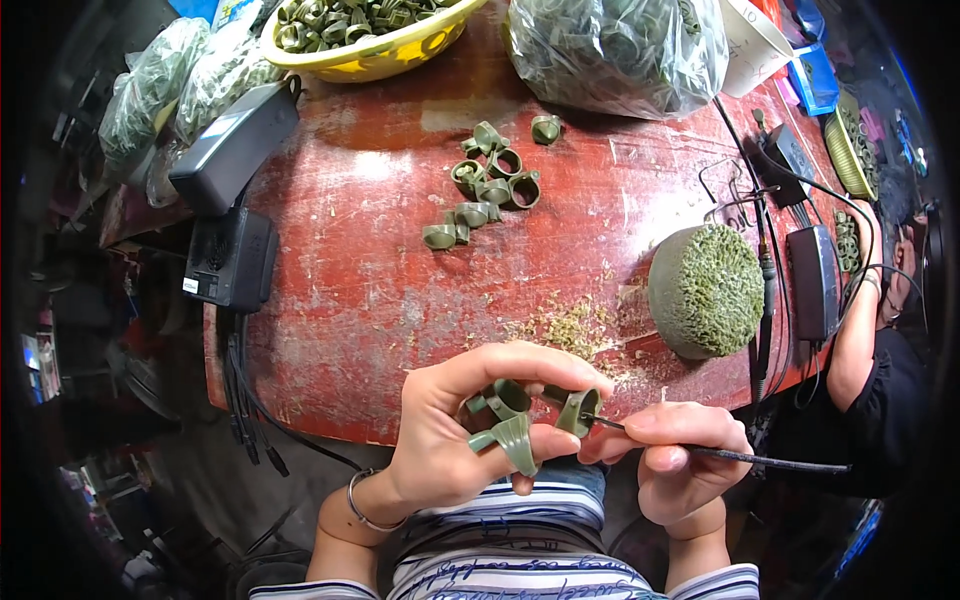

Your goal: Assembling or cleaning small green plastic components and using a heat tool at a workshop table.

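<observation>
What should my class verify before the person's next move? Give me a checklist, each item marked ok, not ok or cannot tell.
1. Left hand has a hold on the green ring facing the rod: ok, it is pinched at the fingertips.
2. Right hand grips the thin black rod: ok.
3. Rod tip's exact contact inside the ring: cannot tell, too small to see.
4. Left hand free of other pieces: not ok, it also holds more green rings.
5. Red tabletop free of debris: not ok, yellowish-green crumbs lie beyond the hands.
6. Co-worker's arm apart from both hands: ok, far right.
</observation>
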Available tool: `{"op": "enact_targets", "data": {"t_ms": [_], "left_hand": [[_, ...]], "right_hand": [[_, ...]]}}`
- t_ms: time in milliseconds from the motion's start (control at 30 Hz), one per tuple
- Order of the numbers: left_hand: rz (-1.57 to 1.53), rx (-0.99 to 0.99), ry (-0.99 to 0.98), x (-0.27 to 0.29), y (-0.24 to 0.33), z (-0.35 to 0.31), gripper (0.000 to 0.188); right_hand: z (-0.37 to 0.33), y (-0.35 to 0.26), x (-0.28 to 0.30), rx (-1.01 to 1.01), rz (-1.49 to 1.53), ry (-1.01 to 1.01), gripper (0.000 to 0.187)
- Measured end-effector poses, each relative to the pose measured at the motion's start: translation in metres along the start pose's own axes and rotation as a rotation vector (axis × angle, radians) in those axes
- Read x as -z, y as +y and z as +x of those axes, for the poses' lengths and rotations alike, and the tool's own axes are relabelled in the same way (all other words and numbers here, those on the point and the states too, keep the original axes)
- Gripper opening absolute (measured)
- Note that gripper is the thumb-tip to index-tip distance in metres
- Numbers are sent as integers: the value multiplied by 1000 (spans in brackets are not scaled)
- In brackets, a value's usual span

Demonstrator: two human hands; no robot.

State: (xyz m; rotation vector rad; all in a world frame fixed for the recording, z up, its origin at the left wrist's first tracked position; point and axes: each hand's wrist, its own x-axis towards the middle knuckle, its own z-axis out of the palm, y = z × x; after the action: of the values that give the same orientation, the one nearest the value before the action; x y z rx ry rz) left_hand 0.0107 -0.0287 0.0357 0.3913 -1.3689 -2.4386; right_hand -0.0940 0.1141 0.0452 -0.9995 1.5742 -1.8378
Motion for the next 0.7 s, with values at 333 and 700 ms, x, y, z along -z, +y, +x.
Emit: {"op": "enact_targets", "data": {"t_ms": [333,700], "left_hand": [[-56,133,-30,-2,1,3,31],[24,56,33,-6,-5,4,35]], "right_hand": [[-2,13,6,189,-53,67,17],[-6,10,7,62,14,65,14]]}}
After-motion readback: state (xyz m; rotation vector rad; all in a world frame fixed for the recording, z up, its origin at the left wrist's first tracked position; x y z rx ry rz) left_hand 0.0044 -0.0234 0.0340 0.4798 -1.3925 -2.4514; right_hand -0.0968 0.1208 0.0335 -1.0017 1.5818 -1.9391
